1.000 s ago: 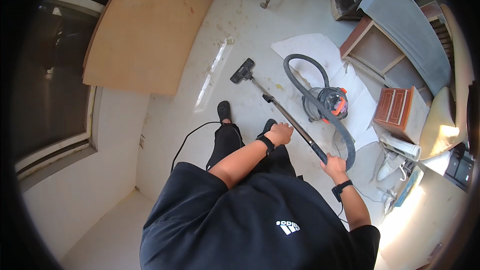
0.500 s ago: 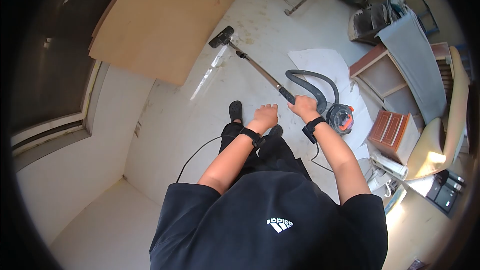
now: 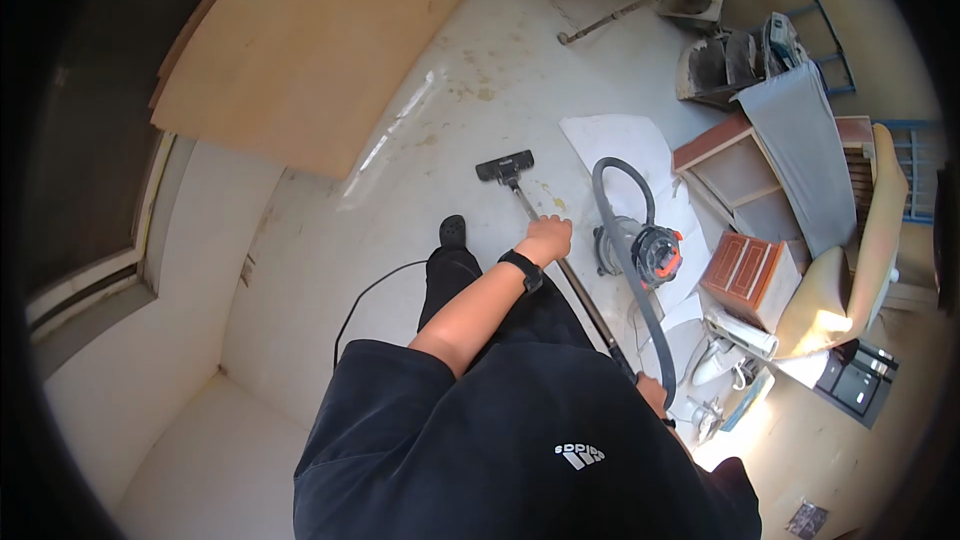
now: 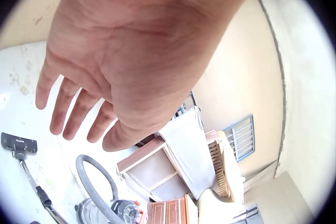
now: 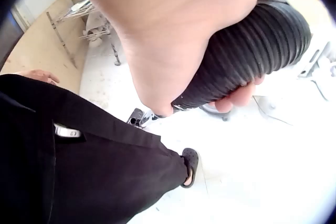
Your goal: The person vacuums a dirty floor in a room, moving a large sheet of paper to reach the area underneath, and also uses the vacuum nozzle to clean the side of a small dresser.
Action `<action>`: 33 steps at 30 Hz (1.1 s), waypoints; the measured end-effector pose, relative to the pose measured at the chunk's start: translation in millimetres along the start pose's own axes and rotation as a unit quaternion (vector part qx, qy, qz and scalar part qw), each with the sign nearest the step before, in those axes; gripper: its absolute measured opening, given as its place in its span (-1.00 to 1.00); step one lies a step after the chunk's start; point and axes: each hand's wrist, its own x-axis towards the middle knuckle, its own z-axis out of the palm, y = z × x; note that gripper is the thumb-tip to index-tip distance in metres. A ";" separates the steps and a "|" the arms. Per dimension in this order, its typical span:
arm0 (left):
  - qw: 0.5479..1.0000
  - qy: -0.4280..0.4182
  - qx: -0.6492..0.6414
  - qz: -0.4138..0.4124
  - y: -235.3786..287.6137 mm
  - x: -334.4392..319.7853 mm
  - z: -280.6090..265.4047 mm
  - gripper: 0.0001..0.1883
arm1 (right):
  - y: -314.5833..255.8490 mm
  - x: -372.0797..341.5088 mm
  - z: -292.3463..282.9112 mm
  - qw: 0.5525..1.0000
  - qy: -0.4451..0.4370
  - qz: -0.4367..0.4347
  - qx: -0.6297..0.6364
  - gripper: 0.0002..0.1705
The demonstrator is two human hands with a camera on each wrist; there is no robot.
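In the head view my right hand [image 3: 652, 392], low beside my body, grips the handle end of the vacuum; the right wrist view shows the hand [image 5: 184, 40] curled round the black ribbed hose [image 5: 252, 40]. The metal tube [image 3: 590, 308] slants up-left to the black floor head [image 3: 506, 166], flat on the floor. My left hand [image 3: 548, 238] appears over the tube in the head view, but in the left wrist view the hand [image 4: 131, 56] has loosely spread fingers and holds nothing. The canister [image 3: 655, 254] stands right of the tube, its grey hose [image 3: 642, 302] arching over it.
White sheets [image 3: 625, 145] lie on the floor around the canister. A large wooden board [image 3: 320, 50] is at upper left. Along the right are a red-brown cabinet [image 3: 740, 268], a cloth-covered shelf [image 3: 800, 155] and cushions. A black cable [image 3: 362, 302] runs left of the legs.
My right hand has moved back and down-right, drawing the tube with it. The floor head has come away from the board, nearer my feet. My left hand has shifted slightly right, over the tube.
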 end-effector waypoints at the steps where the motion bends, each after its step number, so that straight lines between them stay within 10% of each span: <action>1: 1.000 -0.007 0.002 0.004 -1.1 1.2 1.8 -0.65 | -8.8 -11.0 -0.7 1.000 -0.008 0.010 0.015 -0.32; 8: 0.999 -0.039 0.032 -0.004 -13.4 -3.3 2.5 -0.66 | -96.3 81.2 -31.4 0.993 -0.009 -0.020 0.119 -0.23; 20: 0.994 0.056 0.014 -0.092 -110.0 -65.3 -3.9 -0.71 | -344.6 238.2 -246.9 0.940 0.202 -0.235 0.143 -0.46; 25: 0.992 0.064 -0.005 -0.110 -117.2 -65.1 -3.9 -0.70 | -302.9 200.7 -244.5 0.961 0.074 -0.195 0.183 -0.43; 29: 0.994 0.073 -0.046 -0.067 -109.1 -49.6 -7.0 -0.68 | -209.3 202.3 -128.4 0.954 0.205 -0.204 0.086 -0.39; 33: 0.997 0.050 -0.036 -0.052 -99.0 -30.5 -6.6 -0.68 | -89.1 132.1 -13.1 0.969 0.159 -0.181 0.059 -0.36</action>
